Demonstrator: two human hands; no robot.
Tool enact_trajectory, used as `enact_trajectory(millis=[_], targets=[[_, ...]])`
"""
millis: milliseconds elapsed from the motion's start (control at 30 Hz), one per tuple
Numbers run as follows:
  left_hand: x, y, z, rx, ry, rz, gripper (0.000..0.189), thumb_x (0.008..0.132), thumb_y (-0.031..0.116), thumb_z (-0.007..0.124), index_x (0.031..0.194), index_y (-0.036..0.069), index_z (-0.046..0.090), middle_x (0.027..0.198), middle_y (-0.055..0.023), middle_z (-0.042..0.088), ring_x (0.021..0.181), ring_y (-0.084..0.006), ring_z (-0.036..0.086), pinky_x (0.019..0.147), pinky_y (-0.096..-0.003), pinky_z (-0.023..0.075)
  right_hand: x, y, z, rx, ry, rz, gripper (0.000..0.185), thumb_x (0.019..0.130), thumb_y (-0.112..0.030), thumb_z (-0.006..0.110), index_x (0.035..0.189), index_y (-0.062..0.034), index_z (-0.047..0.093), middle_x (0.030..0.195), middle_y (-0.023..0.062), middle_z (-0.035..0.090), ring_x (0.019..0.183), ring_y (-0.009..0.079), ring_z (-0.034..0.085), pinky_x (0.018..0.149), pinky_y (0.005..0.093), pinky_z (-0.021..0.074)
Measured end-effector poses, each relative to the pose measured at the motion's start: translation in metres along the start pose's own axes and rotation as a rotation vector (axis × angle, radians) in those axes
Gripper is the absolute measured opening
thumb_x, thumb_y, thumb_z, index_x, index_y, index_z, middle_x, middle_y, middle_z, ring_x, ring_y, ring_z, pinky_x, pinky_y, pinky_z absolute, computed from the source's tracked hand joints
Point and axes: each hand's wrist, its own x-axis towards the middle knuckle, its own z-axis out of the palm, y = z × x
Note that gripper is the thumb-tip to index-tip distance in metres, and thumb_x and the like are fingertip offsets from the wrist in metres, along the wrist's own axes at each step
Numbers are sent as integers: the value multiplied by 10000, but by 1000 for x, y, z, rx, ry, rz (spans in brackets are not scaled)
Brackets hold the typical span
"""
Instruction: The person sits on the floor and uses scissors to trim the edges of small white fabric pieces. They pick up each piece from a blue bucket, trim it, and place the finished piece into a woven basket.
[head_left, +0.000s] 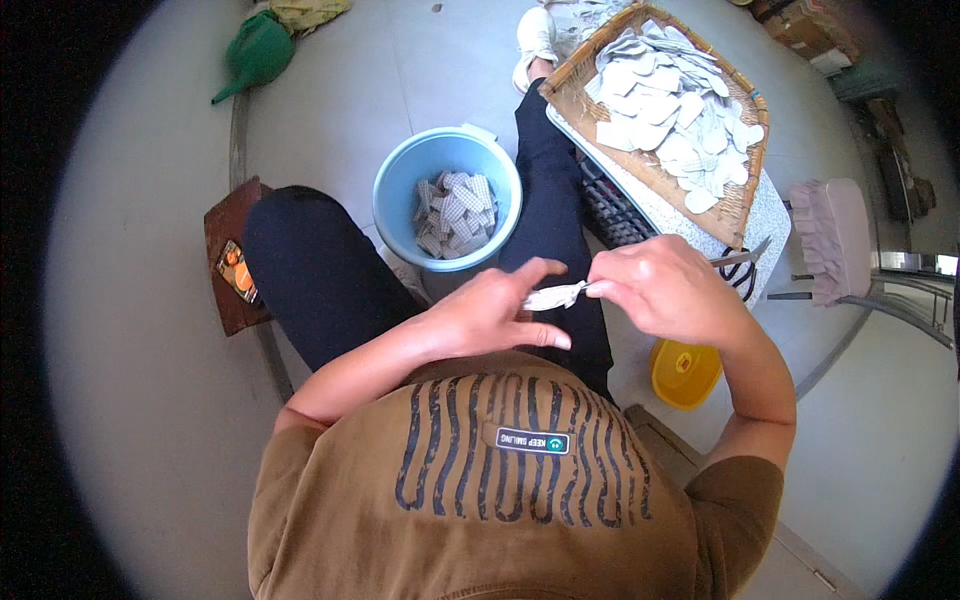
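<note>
A small, rumpled white cloth piece lies between my two hands, above my right thigh. My right hand pinches a thin, metallic-looking tool at the cloth's right end; most of the tool is hidden in the fist. The thumb and index finger of my left hand are spread around the cloth's left end. Whether its other fingers grip the cloth is hidden. Beyond my hands, a light blue bucket between my legs holds many small checked cloth pieces.
At the upper right, a woven bamboo tray piled with flat, pale cloth cutouts rests on a speckled tabletop. Scissors lie beside my right wrist. A yellow basin stands below my right forearm. A chair is at right.
</note>
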Motion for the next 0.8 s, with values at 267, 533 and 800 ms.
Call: enact_trajectory(millis=[267,533,800], targets=[[7,21,-30,-580,501,169,211,906,132,791,1090,34,760,828,15,684,642,-30,528,543,-194,381,-5,-4,-4,311,387,99,113,950,-121,703,957,-10,684,719,155,655,587,256,638,559,357,488],[15,19,-30,-573,519,85,238,922,199,793,1102,45,767,780,39,665,592,-14,490,522,-174,338,41,-6,79,713,713,21,97,982,-51,666,1029,35,666,730,98,665,636,118,636,578,278,501],[9,4,-44,-698,805,90,225,923,174,789,1106,44,770,748,81,591,584,-6,362,523,-205,250,47,-7,88,609,766,34,107,991,-32,667,1070,39,681,785,30,666,686,56,604,621,213,496]])
